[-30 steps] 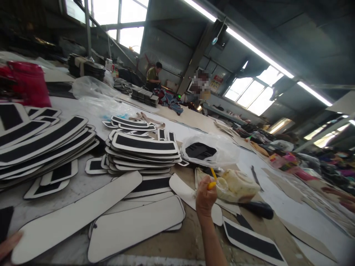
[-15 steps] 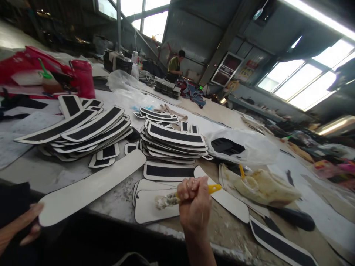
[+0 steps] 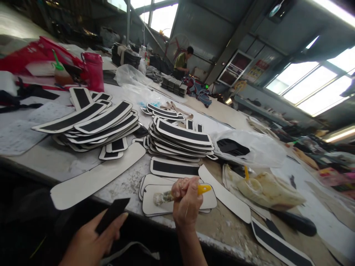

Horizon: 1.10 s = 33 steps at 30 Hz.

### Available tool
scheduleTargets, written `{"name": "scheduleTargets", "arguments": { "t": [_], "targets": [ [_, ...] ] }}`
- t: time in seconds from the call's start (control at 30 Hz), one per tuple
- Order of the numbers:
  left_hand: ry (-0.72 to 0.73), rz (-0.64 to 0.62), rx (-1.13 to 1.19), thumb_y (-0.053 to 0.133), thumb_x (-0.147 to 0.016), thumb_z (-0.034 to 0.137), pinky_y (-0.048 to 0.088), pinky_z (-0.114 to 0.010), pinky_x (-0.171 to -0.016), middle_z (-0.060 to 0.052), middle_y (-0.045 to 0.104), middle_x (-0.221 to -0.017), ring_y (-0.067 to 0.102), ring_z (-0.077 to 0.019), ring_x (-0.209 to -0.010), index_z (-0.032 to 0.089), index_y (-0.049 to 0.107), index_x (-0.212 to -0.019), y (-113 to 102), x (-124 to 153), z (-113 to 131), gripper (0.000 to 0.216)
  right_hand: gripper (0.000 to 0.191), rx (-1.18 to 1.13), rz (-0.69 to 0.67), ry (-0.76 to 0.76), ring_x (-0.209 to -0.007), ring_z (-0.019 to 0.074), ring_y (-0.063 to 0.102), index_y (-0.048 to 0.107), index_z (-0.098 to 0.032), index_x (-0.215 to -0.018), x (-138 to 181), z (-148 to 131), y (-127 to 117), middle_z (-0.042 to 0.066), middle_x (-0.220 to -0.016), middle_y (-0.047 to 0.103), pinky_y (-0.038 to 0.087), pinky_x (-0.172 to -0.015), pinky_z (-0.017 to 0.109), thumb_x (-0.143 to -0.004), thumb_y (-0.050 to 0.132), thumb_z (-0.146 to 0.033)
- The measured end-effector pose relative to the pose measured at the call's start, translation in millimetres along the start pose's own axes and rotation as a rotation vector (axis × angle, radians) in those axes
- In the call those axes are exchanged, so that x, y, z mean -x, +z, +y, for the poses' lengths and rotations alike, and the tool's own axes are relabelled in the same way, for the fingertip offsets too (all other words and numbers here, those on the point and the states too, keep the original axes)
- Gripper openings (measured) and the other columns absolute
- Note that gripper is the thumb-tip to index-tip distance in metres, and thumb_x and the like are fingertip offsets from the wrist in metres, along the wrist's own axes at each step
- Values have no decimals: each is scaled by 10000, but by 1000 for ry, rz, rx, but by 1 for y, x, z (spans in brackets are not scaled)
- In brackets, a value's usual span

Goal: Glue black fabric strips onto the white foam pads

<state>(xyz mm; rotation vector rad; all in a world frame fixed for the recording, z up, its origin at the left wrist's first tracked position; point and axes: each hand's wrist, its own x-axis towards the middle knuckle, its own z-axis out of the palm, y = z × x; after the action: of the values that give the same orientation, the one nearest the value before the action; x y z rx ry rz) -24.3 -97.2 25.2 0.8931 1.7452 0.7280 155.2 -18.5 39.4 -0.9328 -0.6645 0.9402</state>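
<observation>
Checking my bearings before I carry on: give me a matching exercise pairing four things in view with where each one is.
1. Yellow-handled bristle brush
2. Flat black strip
3. Red cylindrical container
4. Translucent plastic bag

A. Around dark pieces
B. In the left hand
C. Beyond the left stack of curved, white-edged black panels
D. In the right hand

Pairs: 1-D; 2-B; 3-C; 4-A

A red canister [image 3: 94, 74] stands near a green-nozzled bottle [image 3: 62, 76], and farther back a co-worker [image 3: 181, 61] looks down.
</observation>
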Motion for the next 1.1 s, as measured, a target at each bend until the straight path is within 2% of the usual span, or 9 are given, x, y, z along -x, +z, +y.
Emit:
{"name": "scheduleTargets", "arguments": {
  "t": [0.1, 0.2, 0.37, 0.6, 0.73, 0.8, 0.9, 1.0, 1.1],
  "targets": [
    [74, -141, 36, 535, -650, 627, 275, -220, -353, 37, 529, -422, 410, -107, -319, 202, 502, -585, 35, -13, 20, 431, 423, 9, 4, -17, -397, 64, 303, 320, -195, -592, 2, 1, 2, -90, -492, 272, 274, -378, 169, -914, 374, -463],
    [86, -239, 61, 519, -657, 543, 220, -202, -320, 32, 520, -394, 387, -103, -280, 204, 467, -578, 51, -27, 29, 351, 419, 33, -24, -51, -386, 66, 308, 343, -196, -594, 4, 5, 0, -89, -476, 280, 255, -365, 166, -912, 373, -468],
    [62, -261, 77, 500, -676, 543, 198, -183, -306, 44, 513, -416, 358, -83, -292, 197, 490, -631, 52, -34, 21, 349, 397, 188, -86, -192, -414, 76, 328, 354, -196, -583, -4, 5, -26, -68, -496, 327, 244, -380, 187, -907, 417, -417],
    [78, -213, 125, 564, -635, 565, 210, -186, -336, 47, 502, -411, 355, -72, -288, 191, 493, -572, 55, -32, 16, 386, 421, 584, 11, -426, -458, 96, 354, 355, -203, -570, -40, -15, -96, -58, -514, 341, 291, -446, 233, -895, 409, -465],
    [40, -222, 103, 595, -585, 604, 186, -187, -352, 68, 368, -297, 297, -74, -288, 199, 472, -495, 54, -30, 18, 433, 425, 705, 67, -486, -472, 104, 365, 387, -202, -573, -51, -30, -114, -50, -515, 369, 307, -472, 246, -881, 418, -493],
    [45, -240, 77, 575, -584, 642, 199, -194, -357, 60, 350, -265, 280, -79, -284, 201, 476, -479, 52, -31, 17, 464, 407, 691, 78, -519, -477, 106, 365, 399, -201, -588, -47, -37, -107, -48, -525, 370, 301, -469, 245, -890, 417, -474],
    [46, -254, 52, 521, -606, 691, 223, -204, -363, 33, 398, -276, 301, -89, -281, 194, 494, -483, 51, -33, 14, 513, 390, 484, 66, -528, -476, 102, 365, 386, -199, -589, -29, -43, -74, -54, -530, 342, 284, -451, 233, -910, 417, -418],
    [66, -268, 78, 479, -643, 705, 240, -206, -374, 20, 438, -303, 330, -91, -296, 181, 510, -501, 49, -33, 15, 544, 398, 134, -4, -351, -439, 90, 344, 354, -197, -581, -5, -33, -27, -63, -514, 320, 267, -413, 212, -929, 390, -386],
    [102, -294, 95, 449, -674, 700, 250, -208, -385, 14, 466, -328, 358, -92, -313, 173, 518, -518, 46, -32, 18, 555, 397, -66, -39, -124, -416, 81, 326, 362, -196, -602, 14, -9, 8, -71, -497, 329, 276, -400, 197, -933, 360, -415]
  ]
}}
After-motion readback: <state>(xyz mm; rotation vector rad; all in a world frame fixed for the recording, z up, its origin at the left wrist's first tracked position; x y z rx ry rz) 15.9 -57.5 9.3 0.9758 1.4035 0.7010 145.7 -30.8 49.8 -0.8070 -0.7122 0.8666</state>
